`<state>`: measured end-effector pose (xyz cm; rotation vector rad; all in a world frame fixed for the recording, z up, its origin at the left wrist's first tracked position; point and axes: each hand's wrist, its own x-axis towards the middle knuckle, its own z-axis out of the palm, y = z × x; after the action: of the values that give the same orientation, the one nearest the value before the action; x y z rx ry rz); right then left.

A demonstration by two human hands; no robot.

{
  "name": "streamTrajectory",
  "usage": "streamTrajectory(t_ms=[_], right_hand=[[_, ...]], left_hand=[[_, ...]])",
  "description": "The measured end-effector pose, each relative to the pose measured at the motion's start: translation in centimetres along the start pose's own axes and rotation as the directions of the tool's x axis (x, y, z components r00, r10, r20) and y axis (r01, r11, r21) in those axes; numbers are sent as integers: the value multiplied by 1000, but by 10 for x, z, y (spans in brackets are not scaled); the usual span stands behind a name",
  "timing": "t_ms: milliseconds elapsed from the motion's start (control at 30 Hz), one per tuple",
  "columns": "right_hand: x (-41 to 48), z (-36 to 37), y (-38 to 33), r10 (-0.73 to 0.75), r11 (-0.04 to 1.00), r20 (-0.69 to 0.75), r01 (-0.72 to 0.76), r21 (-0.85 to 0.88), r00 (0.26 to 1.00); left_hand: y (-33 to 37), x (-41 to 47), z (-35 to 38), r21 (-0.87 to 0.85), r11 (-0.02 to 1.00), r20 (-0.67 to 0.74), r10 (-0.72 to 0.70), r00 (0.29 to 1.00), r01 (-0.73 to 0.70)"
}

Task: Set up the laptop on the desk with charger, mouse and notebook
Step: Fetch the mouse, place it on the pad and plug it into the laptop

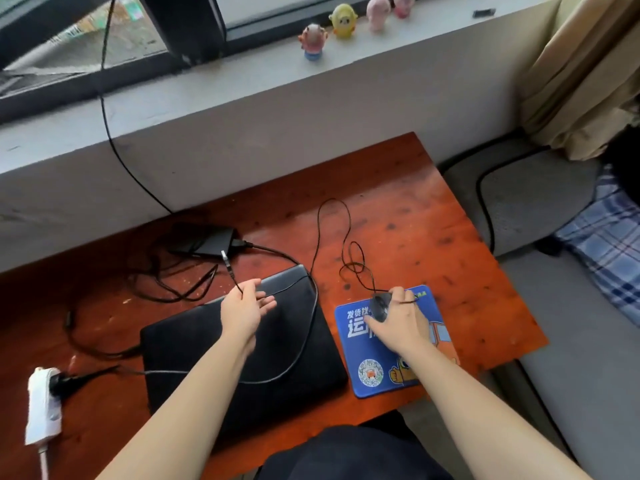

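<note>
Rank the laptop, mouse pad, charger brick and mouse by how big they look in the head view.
1. laptop
2. mouse pad
3. charger brick and mouse: not ranked, since the right hand covers much of the mouse and the brick lies farther from the camera.

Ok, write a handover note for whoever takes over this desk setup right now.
Left hand pinches the mouse cable near its USB plug, over the closed laptop.
Right hand holds the mouse on the blue mouse pad.
Charger brick lies at the back of the desk; a black plug sits in the white power strip.
Done: mouse and pad placed.
Left: plug in the mouse, open the laptop, check the charger's laptop end. No notebook in view.
</note>
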<state>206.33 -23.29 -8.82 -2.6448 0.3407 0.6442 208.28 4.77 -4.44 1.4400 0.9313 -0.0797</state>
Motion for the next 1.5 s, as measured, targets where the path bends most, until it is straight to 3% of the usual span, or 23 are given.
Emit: streamTrajectory(t_ms=[167, 300, 400, 600, 700, 733, 800, 867, 933, 1000, 1100, 1200, 1300, 1400, 1500], right_hand=[[-18, 24, 13, -18, 976, -136, -12, -216, 990], [-22, 26, 21, 51, 984, -126, -72, -163, 991], [-22, 26, 28, 28, 991, -58, -35, -130, 998], [-20, 4, 38, 57, 995, 88, -64, 78, 995], [-19, -20, 29, 111, 915, 121, -149, 374, 986], [-17, -29, 25, 100, 821, 158, -171, 545, 982], [-15, -48, 13, 27, 528, 246, -223, 819, 969], [-12, -67, 1, -27, 227, 263, -250, 941, 965], [-9, -87, -11, -75, -101, 266, -272, 957, 961], [-4, -110, -20, -108, -384, 304, -321, 866, 947], [6, -134, -26, -142, -599, 369, -377, 706, 918], [13, -141, -23, -105, -596, 382, -365, 715, 918], [20, -131, -11, 64, -473, 402, -327, 818, 914], [24, -119, 8, 152, -355, 413, -340, 871, 898], [24, -115, 19, 168, -313, 419, -355, 881, 892]], left_hand=[[-3, 4, -3, 33, 999, 9, -26, 1000, 25], [-3, 6, -1, 30, 999, -6, -22, 1000, 22], [-4, 5, 0, 1, 1000, -24, -28, 999, 28], [4, -1, 12, -96, 995, -63, -38, 997, 32], [18, -5, 17, -155, 988, -115, 2, 993, -20], [24, -6, 18, -171, 984, -134, 17, 991, -40], [35, -11, 19, -203, 976, -162, 47, 986, -80], [45, -15, 19, -227, 966, -178, 82, 981, -122], [55, -19, 14, -248, 954, -211, 116, 971, -168], [63, -21, 5, -264, 943, -252, 133, 958, -201], [73, -22, -10, -291, 929, -304, 138, 943, -230], [84, -26, -27, -334, 904, -378, 132, 916, -268], [102, -31, -46, -377, 855, -494, 141, 858, -357], [129, -33, -68, -314, 834, -563, 223, 796, -455], [159, -38, -87, -260, 801, -550, 336, 765, -539]])
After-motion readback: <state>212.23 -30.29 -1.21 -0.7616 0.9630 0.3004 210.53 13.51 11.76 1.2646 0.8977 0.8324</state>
